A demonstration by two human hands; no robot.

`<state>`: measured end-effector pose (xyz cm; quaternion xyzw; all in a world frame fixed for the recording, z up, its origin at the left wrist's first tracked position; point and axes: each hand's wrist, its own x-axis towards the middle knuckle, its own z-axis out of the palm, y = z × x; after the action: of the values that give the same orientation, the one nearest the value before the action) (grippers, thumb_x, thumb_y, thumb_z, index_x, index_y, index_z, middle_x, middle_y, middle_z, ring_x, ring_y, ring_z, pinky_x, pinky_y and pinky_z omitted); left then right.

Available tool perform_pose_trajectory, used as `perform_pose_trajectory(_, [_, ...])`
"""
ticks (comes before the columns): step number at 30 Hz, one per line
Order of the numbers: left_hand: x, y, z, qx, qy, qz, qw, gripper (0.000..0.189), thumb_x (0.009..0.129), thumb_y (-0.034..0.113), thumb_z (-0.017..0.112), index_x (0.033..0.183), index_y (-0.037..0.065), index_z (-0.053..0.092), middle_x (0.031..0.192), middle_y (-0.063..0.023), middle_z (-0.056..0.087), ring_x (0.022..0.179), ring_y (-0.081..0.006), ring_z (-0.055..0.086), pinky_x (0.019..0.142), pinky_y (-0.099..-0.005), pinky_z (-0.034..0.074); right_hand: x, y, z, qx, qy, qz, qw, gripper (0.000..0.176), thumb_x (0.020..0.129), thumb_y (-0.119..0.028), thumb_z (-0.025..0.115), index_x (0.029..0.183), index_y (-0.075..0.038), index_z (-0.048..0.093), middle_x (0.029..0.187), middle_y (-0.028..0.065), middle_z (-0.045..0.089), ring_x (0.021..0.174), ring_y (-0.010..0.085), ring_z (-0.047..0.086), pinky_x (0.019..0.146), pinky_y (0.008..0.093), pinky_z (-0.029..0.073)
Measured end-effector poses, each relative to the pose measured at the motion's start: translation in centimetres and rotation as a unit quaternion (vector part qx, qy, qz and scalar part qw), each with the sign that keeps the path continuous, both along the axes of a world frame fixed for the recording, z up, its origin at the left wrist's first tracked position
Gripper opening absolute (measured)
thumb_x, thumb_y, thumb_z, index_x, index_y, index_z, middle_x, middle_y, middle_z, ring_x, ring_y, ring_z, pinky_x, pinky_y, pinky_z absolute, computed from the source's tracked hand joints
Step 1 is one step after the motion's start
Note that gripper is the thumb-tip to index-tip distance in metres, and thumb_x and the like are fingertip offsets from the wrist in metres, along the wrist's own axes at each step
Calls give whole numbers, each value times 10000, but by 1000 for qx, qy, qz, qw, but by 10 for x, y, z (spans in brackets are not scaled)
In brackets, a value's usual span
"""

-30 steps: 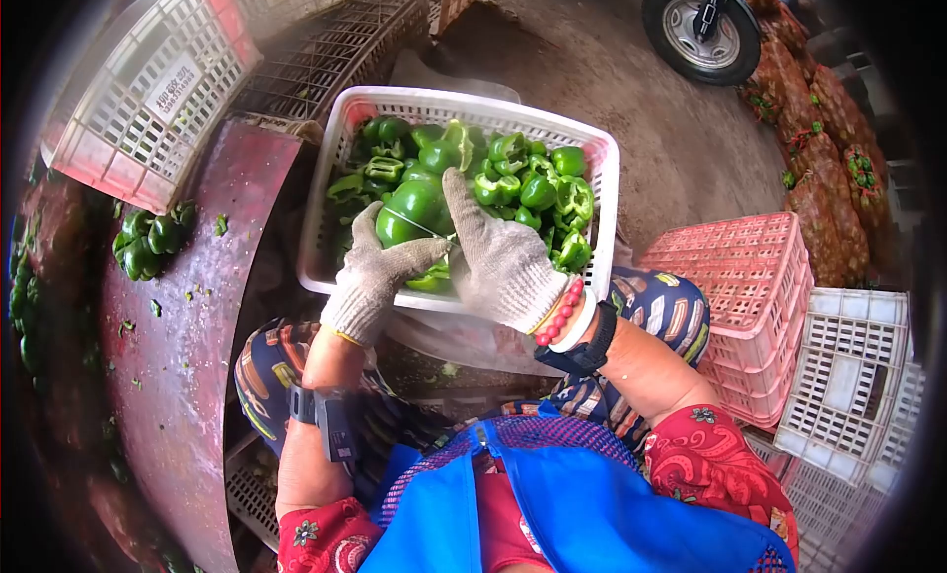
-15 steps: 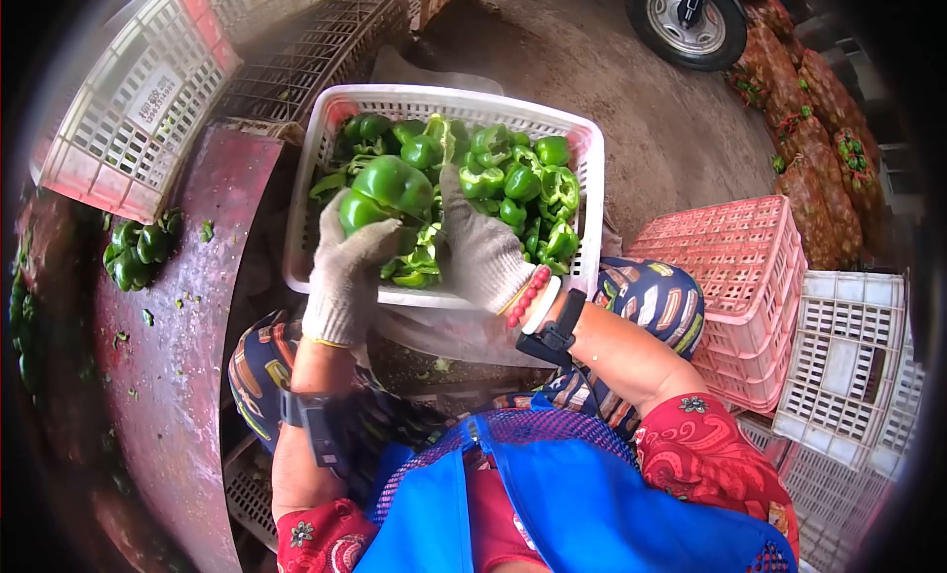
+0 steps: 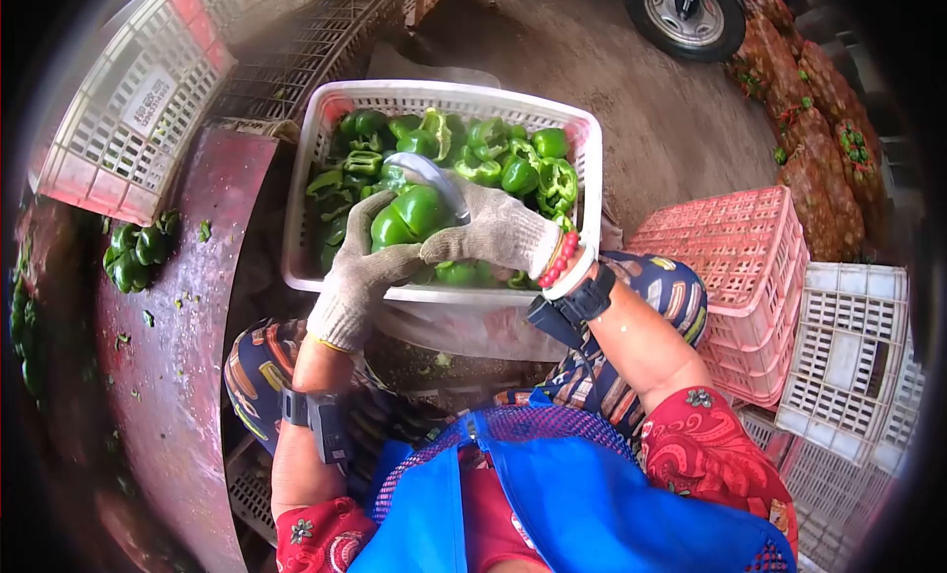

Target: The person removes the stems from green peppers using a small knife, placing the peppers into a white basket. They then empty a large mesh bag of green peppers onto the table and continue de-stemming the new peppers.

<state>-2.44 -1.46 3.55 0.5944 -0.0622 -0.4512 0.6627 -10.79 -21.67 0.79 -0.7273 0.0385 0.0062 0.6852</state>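
Observation:
My left hand, in a knitted glove, is wrapped round a large green bell pepper above the crate. My gloved right hand is closed on a knife; its curved, shiny blade lies against the pepper's far side, and its handle is hidden in the glove. The fingers of both hands meet at the near side of the pepper. Below them a white plastic crate holds many green peppers, several cut open with pale insides showing.
Left of me, a reddish board carries whole peppers and green scraps. A white crate stands at its far end. Stacked pink crates and a white crate are on my right. Beyond are a wheel and red mesh sacks.
The pepper has come nearer to me and slightly right. My right hand has turned inward to the pepper, and the knife blade now shows plainly against it.

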Motion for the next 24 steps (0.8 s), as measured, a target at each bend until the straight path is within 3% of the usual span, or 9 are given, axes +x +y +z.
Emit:
perform_pose_trajectory(6, [9,1,-4,-31,40,-47,998,663,801,125,688,1430,79,482,1245,-125,620,1085,-236,659,947,-346,552,-4,0,-1,30,15,21,999,906,738,-208,923,1533,-161,491,1310,72,636,1099,152,623,799,295,566])
perform_pose_trajectory(11, [14,4,-7,-173,123,29,977,595,816,77,690,1384,89,512,1185,-126,622,949,-246,672,875,-386,580,-19,-2,24,285,162,-48,944,723,826,-356,799,1413,-17,549,1016,78,683,640,125,595,527,241,477])
perform_pose_trajectory(14, [19,10,3,-279,161,67,944,633,864,157,699,1455,82,484,1238,-162,618,1000,-311,675,921,-452,572,-22,6,5,476,127,-103,864,573,865,-390,760,1263,2,633,885,84,698,506,142,549,473,245,454])
perform_pose_trajectory(17, [33,16,-2,-316,142,75,935,655,904,198,699,1493,46,457,1249,-176,641,1075,-338,682,926,-473,585,-20,6,3,459,100,-136,872,546,891,-352,724,1267,30,621,971,94,697,570,135,572,510,252,503])
perform_pose_trajectory(20, [45,17,-1,43,-42,112,992,649,923,387,748,1456,86,532,1283,-159,643,1174,-302,674,945,-454,575,-17,-2,10,354,92,-132,921,549,872,-377,754,1244,11,639,944,83,700,595,135,581,534,251,495])
perform_pose_trajectory(21, [50,16,-8,225,-139,77,961,645,924,445,753,1430,89,570,1299,-156,644,1192,-295,669,966,-444,562,-14,-3,16,306,85,-129,939,561,857,-395,774,1233,1,648,919,78,699,587,137,579,531,251,487])
perform_pose_trajectory(22, [48,19,-27,365,-403,40,838,627,935,526,732,1355,69,642,1293,-173,666,1185,-300,670,998,-407,531,-14,-7,23,275,73,-101,953,650,833,-346,820,1349,-23,592,1013,59,683,685,115,597,559,245,497])
perform_pose_trajectory(23, [45,20,-31,298,-491,34,818,591,968,530,691,1319,55,668,1254,-214,684,1172,-314,668,1024,-404,502,-12,-5,25,252,64,-107,960,685,827,-331,831,1384,-33,566,1039,57,675,708,108,597,565,241,497])
perform_pose_trajectory(24, [41,18,-35,254,-384,42,887,586,974,524,688,1313,46,667,1170,-199,705,1093,-283,683,973,-389,518,-11,1,26,230,55,-116,965,724,821,-316,843,1419,-43,539,1065,54,667,730,102,597,570,238,498])
